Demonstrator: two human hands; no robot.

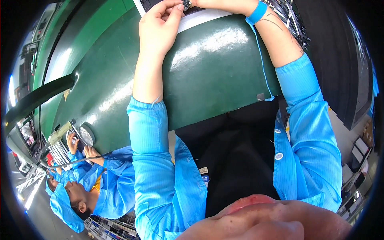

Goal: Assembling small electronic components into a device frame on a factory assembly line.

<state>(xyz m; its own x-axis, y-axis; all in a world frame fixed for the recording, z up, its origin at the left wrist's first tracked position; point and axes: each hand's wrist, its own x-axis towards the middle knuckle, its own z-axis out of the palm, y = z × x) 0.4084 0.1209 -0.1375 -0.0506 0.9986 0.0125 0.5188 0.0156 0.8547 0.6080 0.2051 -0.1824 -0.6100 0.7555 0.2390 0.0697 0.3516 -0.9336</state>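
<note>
At the top edge of the head view, my left hand (160,22) is closed, its thumb and fingers pinched at a small circuit part (187,5) with dark and gold-coloured bits. My right hand (224,4) reaches in from the other side with its thumb tip at the same part; the picture's edge cuts off most of its fingers. Both hands are over a white-edged tray (204,19) with a dark inside. Around my right wrist is a blue wrist strap (257,13), its thin cord (261,60) running down to the table's near edge.
A glossy green tabletop (212,76) lies below my forearms. Right of my right wrist is a bundle of black and white strips (290,20). A dark curved bar (40,98) crosses at left, near a round ribbed disc (86,135). Co-workers in blue (114,180) sit at left.
</note>
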